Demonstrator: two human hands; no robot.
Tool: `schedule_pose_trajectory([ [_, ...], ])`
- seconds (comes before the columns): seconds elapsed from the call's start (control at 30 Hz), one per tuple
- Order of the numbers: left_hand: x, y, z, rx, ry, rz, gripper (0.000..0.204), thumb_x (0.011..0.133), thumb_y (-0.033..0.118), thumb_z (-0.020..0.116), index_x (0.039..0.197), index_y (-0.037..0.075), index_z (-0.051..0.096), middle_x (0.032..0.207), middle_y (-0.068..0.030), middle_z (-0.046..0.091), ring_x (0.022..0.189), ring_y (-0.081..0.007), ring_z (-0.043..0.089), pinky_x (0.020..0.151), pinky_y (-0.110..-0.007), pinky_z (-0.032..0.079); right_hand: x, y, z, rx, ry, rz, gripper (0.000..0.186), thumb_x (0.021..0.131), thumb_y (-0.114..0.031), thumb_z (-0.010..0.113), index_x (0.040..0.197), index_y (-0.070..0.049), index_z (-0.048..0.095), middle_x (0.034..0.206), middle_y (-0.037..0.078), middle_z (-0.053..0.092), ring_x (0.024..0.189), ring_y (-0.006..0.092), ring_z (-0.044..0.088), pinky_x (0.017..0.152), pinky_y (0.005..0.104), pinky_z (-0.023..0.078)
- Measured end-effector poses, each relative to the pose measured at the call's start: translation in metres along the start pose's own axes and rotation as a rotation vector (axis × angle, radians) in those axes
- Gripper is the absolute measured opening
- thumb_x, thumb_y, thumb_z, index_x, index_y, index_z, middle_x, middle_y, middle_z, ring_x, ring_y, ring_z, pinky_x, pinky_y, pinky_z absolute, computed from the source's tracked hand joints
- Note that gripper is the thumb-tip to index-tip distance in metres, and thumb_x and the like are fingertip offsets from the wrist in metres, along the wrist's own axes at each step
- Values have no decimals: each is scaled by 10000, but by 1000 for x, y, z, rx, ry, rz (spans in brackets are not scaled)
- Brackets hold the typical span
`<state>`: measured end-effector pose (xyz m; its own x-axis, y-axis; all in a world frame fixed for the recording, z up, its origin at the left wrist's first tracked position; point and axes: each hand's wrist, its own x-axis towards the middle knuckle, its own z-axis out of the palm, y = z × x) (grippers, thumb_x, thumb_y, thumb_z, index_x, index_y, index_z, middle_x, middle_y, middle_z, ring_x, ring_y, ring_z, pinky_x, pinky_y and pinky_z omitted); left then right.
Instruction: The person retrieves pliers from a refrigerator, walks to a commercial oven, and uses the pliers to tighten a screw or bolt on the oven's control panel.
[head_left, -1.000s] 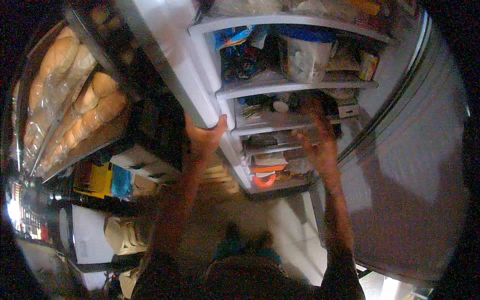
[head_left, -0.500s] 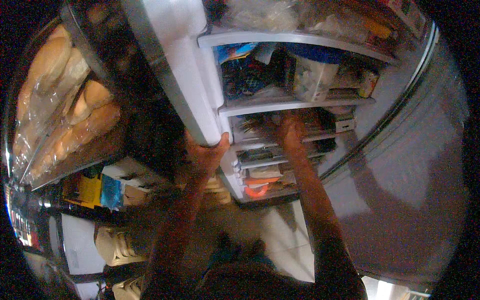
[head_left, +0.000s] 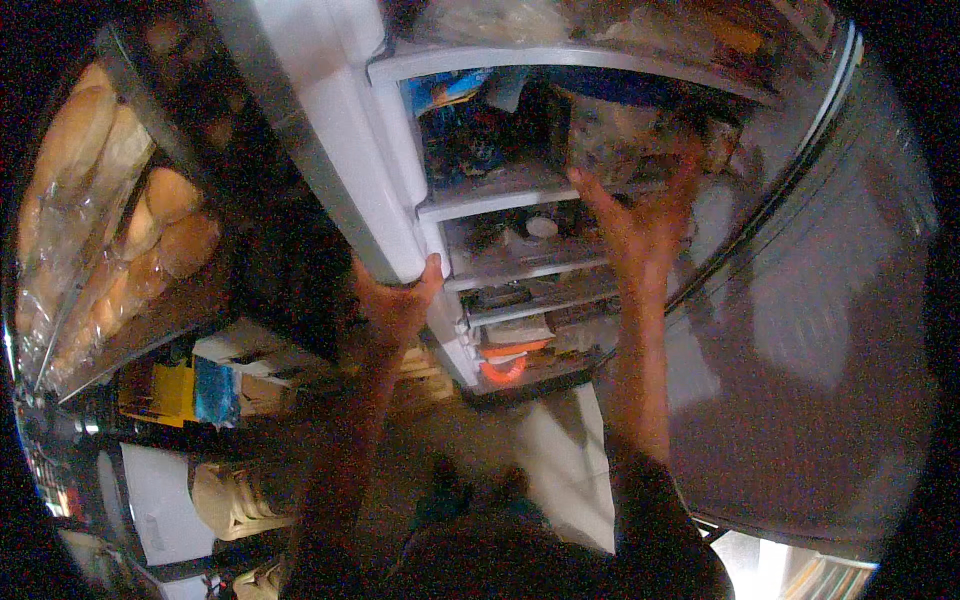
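Observation:
My left hand (head_left: 395, 300) is closed round the edge of a white door (head_left: 350, 150), thumb up along its side. The door stands next to white-edged shelves (head_left: 500, 208) that look like the inside of a fridge. My right hand (head_left: 645, 225) reaches up to the shelf with a pale container (head_left: 610, 135) topped in dark blue. Its thumb and fingers are spread apart in front of the container's lower part; whether they touch it I cannot tell. A small white round thing (head_left: 542, 228) lies on the shelf below.
Long bread loaves (head_left: 85, 130) in clear plastic are at the far left. Below them are yellow (head_left: 172, 390) and blue packs and stacked beige pieces (head_left: 235, 498). An orange ring-shaped thing (head_left: 503, 370) lies on the lowest shelf. A large grey curved panel (head_left: 800, 380) fills the right.
My right hand has moved up and right, from the lower shelf to the pale container, and its fingers have spread. My left hand stays on the door edge. The view has shifted slightly.

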<state>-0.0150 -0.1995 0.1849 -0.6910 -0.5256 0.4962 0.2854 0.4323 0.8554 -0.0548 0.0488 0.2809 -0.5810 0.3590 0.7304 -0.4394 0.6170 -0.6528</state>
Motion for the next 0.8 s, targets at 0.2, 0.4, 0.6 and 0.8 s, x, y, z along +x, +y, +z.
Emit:
schedule_pose_trajectory([
  [0.2, 2, -5, 0, -72, 6, -64, 863, 615, 182, 848, 1319, -27, 395, 1133, -200, 593, 1011, -304, 614, 899, -402, 495, 27, -2, 40, -290, -52, 161, 1322, 521, -530, 872, 1465, 66, 164, 1474, 258, 316, 1370, 382, 316, 1139, 409, 263],
  [0.4, 1, -37, -4, 119, 56, -118, 930, 593, 199, 862, 1338, -38, 358, 1158, -213, 581, 1019, -320, 612, 893, -423, 502, -17, 12, -26, -17, -47, 122, 1281, 522, -501, 870, 1455, 58, 195, 1451, 266, 321, 1335, 379, 351, 1105, 440, 305],
  [0.6, 0, -1, -4, 139, 18, 73, 857, 596, 134, 858, 1296, -58, 401, 1162, -206, 579, 1025, -313, 612, 882, -405, 507, -137, 119, -122, 255, 98, 450, 1235, 530, -637, 824, 1439, -12, 270, 1402, 216, 364, 1261, 365, 408, 1020, 471, 373],
  [0.8, 1, 0, -1, -204, -13, -6, 816, 642, 19, 822, 1329, -20, 384, 1225, -170, 550, 1070, -281, 579, 925, -402, 483, -143, 137, -147, -240, -104, 188, 1337, 436, -621, 866, 1444, 6, 250, 1404, 199, 371, 1275, 323, 400, 1047, 453, 344],
])
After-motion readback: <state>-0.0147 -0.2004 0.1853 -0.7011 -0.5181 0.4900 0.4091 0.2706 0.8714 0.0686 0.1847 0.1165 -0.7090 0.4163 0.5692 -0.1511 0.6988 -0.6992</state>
